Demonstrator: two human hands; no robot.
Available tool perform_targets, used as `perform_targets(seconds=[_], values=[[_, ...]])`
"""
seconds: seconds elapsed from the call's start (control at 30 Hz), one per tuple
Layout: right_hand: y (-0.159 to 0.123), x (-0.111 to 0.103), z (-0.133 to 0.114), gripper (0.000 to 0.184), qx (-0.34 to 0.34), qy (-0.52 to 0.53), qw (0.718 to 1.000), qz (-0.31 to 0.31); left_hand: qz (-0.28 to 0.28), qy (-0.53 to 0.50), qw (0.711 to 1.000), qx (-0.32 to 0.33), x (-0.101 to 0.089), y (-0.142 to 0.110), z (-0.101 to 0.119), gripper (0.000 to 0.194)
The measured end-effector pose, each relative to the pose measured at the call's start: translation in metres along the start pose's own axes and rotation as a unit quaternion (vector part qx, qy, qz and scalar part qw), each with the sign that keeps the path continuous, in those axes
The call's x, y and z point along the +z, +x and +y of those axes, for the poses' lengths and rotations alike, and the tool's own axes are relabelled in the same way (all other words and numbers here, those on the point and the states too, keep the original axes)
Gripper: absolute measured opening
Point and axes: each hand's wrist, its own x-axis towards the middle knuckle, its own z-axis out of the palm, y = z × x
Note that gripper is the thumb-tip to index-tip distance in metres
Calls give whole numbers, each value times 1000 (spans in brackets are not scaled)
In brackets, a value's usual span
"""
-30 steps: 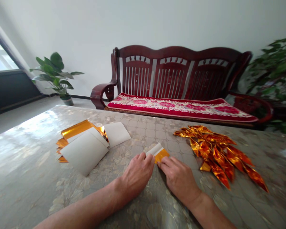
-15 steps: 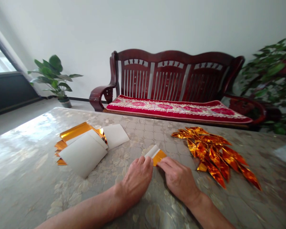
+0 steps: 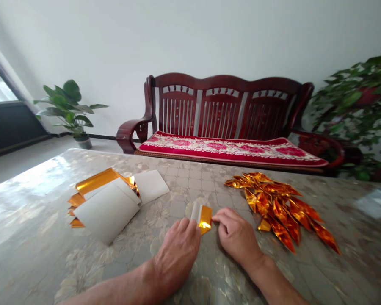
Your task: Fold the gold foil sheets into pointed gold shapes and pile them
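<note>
Between my hands lies a small piece of gold foil paper (image 3: 205, 217), folded into a strip with its white backing showing along the left side. The fingers of my left hand (image 3: 180, 245) are closed over its lower left part, pressing it on the table. At its right edge, my right hand (image 3: 238, 235) pinches with thumb and forefinger. To the left is a loose stack of foil sheets (image 3: 109, 209), mostly white side up with gold showing at the edges. Several folded, pointed gold foil pieces (image 3: 281, 207) lie in a heap at the right.
A patterned, glossy cover spreads over the table (image 3: 139, 254). A clear plastic packet (image 3: 376, 202) rests near the right edge. Beyond the table stand a dark red wooden bench (image 3: 222, 106) with a floral seat cover, a potted plant (image 3: 71, 108) and leafy greenery (image 3: 358, 101).
The foil paper has turned more upright, and its gold lower part now shows. My right hand has shifted from over its lower corner to its right edge. The view has tilted slightly.
</note>
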Motion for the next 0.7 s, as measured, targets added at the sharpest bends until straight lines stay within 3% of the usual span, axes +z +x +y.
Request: perform_targets(seconds=[0.17, 0.37, 0.57, 0.7], values=[[8, 2, 1, 20, 71, -16, 997, -6, 7, -28, 999, 27, -3, 5, -6, 8], [12, 3, -10, 11, 93, -62, 993, -23, 106, -88, 988, 69, 9, 18, -22, 11], [16, 4, -11, 9, 100, -73, 992, -23, 68, -81, 993, 57, 15, 19, -27, 30], [16, 5, -9, 11, 109, -75, 991, -23, 43, -72, 995, 46, 11, 17, -18, 29]])
